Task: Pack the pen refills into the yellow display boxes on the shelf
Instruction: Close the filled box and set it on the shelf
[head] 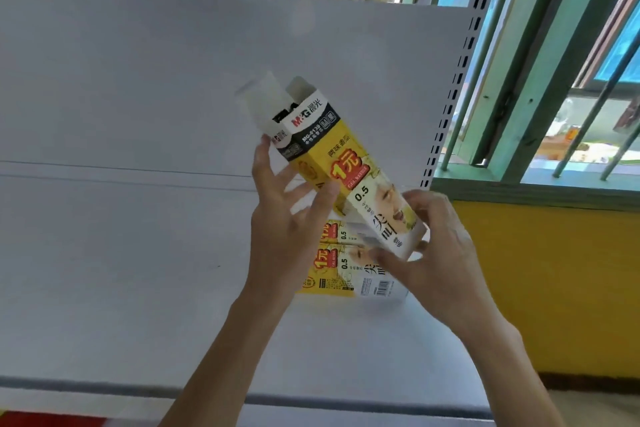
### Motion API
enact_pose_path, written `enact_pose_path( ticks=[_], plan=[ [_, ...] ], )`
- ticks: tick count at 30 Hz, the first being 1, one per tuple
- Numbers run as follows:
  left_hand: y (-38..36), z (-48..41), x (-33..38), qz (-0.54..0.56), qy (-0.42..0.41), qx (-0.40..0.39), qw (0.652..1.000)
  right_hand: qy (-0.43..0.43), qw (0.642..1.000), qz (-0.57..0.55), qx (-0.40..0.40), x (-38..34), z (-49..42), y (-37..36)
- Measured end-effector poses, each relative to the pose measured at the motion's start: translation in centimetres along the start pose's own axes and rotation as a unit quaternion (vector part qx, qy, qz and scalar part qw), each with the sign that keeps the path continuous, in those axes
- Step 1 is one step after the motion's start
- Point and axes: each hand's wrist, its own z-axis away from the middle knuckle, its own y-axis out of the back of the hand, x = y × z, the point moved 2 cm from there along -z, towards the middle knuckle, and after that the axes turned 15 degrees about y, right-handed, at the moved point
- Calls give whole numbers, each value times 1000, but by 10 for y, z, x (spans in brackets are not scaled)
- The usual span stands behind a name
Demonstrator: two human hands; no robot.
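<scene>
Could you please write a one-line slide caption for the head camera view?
Both hands, left and right, tilt an open yellow display box above two more boxes on the white shelf.

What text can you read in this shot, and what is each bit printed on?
"M&G 晨光": top band of the held box, open end up, between left hand and right hand.
"MG-6139": dark panel below; last digits uncertain.
"1元": red badge.
"0.5": white lower part.
"1元", "0.5": boxes lying on the shelf.
Small print, barcode digits: too small to read.
</scene>
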Motion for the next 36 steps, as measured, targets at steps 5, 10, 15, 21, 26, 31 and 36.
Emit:
enact_pose_path(
  ticks=[5, 10, 15, 21, 26, 31, 36],
  plan=[
    [26, 19, 0, 22, -24, 9, 999, 10, 995, -68, -73, -33, 34, -32],
    [48, 28, -13, -65, -47, -73, 994, 79, 986, -144, -12, -47, 16, -27],
    [57, 37, -21, -97, -55, -150, 982, 103, 957, -271, -19, -62, -5, -32],
    [64, 34, -14, -135, -84, -173, 972, 68, 915, -399, 8, -69, 0, -44],
    [63, 27, -17, -117, -75, -208, 968, 74, 918, -388, 41, -71, -6, -34],
    [56, 32, -26, -82, -54, -226, 969, 96, 926, -362, 42, -69, -10, -27],
    [57, 34, -36, -70, -46, -211, 974, 75, 927, -367, 33, -76, -15, -27]
  ],
)
